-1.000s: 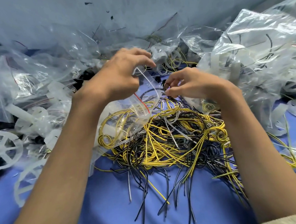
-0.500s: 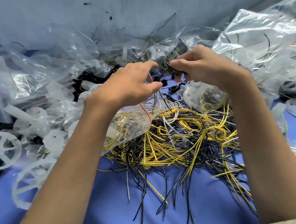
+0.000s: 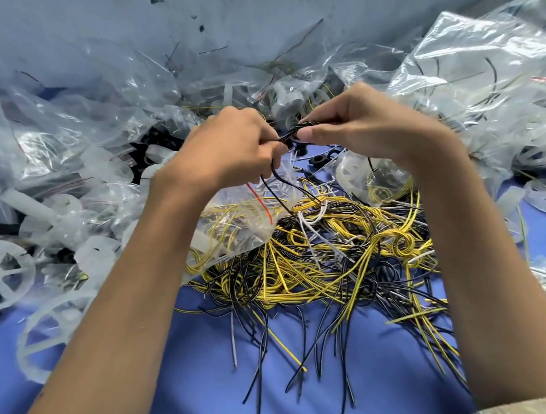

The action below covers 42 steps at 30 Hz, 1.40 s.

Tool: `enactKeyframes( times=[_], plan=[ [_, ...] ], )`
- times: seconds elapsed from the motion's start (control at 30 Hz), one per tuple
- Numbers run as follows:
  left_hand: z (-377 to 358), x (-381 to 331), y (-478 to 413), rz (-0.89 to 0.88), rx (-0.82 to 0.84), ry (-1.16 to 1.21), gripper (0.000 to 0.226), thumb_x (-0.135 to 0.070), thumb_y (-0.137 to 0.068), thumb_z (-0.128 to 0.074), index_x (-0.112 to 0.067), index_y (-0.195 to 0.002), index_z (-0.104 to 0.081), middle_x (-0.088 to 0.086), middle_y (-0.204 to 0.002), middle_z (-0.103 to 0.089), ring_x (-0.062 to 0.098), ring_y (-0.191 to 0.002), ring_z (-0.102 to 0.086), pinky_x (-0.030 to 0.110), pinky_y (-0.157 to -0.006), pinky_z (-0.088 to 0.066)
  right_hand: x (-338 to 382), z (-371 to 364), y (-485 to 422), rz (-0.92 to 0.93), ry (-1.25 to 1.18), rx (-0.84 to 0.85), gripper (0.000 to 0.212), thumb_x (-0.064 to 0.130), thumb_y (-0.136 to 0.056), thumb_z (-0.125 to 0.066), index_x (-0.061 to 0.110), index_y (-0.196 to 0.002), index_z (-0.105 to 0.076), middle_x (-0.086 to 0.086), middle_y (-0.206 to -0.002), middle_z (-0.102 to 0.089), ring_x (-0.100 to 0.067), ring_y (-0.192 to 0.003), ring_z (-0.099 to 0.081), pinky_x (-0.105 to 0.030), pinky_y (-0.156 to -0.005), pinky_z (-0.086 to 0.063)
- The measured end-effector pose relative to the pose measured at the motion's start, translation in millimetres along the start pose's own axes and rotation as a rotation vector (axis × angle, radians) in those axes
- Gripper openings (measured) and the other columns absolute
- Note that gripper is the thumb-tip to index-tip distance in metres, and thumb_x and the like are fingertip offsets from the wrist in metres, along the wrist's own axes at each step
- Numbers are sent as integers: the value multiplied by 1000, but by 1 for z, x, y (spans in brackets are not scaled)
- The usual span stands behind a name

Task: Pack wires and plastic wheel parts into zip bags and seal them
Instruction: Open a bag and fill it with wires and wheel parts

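My left hand (image 3: 229,148) and my right hand (image 3: 359,128) meet above the table and both pinch a small bundle of black wires (image 3: 292,132) between them. A clear zip bag (image 3: 234,222) with a red seal line hangs from my left hand; yellow wires and a whitish plastic part show inside it. Black wire ends trail from my left fingers down toward the bag's mouth. Below lies a tangled heap of yellow, black and white wires (image 3: 332,260) on the blue table (image 3: 212,386).
White plastic wheel parts (image 3: 4,271) lie at the left. Crumpled clear bags with parts pile up at the left (image 3: 53,140), the back and the right (image 3: 487,75). Small black rings (image 3: 318,160) sit behind the wire heap. A grey wall stands at the back.
Both hands rose from the wire heap and came together; the right hand lifted black wires, and now both hands pinch them above the hanging bag.
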<state>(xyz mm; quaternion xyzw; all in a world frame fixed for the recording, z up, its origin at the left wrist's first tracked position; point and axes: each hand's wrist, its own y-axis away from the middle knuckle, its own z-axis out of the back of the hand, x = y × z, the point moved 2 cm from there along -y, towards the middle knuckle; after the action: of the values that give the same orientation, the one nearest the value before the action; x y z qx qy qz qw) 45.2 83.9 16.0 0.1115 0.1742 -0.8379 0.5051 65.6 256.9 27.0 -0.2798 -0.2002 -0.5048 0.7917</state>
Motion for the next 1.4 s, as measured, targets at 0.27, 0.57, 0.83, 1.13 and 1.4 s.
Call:
enactKeyframes(
  times=[0.27, 0.57, 0.83, 1.13, 1.4],
  plan=[
    [5, 5, 1, 41, -31, 59, 27, -38, -82, -57, -26, -60, -66, -3, -65, -69, 21, -75, -66, 41, -80, -54, -3, -6, -6, 9, -37, -22, 24, 24, -88, -65, 2, -95, -70, 10, -52, -35, -2, -43, -27, -10, -39, -21],
    [10, 9, -1, 49, -173, 262, 26, -30, -91, -58, -22, -70, -72, -9, -62, -68, 2, -52, -60, 18, -60, -45, -6, -13, -8, -73, -252, 66, 28, 15, -95, -51, -7, -106, -65, -2, -85, -65, 3, -71, -60, -10, -73, -50],
    [13, 7, 0, 40, -183, 314, 30, -35, -94, -54, -20, -77, -75, -2, -73, -72, 12, -67, -64, 31, -75, -51, -7, -14, -2, -21, -447, 192, 33, 24, -94, -49, 9, -120, -63, -11, -127, -61, -22, -126, -50, -38, -110, -37],
    [12, -2, 0, 107, -98, 177, 37, -27, -95, -45, 1, -80, -63, 22, -84, -64, 32, -78, -53, 39, -68, -43, -9, -28, -6, -86, -474, 266, 27, 34, -99, -36, 33, -116, -58, 6, -121, -65, -8, -110, -62, -39, -101, -45],
    [6, -11, 2, 51, -149, 40, 19, -26, -87, -56, -19, -76, -70, 5, -84, -65, 26, -90, -59, 32, -73, -46, -1, -31, -7, -21, -580, 281, 24, 26, -101, -36, 31, -111, -56, -5, -89, -54, -18, -78, -56, -31, -82, -51]
  ],
)
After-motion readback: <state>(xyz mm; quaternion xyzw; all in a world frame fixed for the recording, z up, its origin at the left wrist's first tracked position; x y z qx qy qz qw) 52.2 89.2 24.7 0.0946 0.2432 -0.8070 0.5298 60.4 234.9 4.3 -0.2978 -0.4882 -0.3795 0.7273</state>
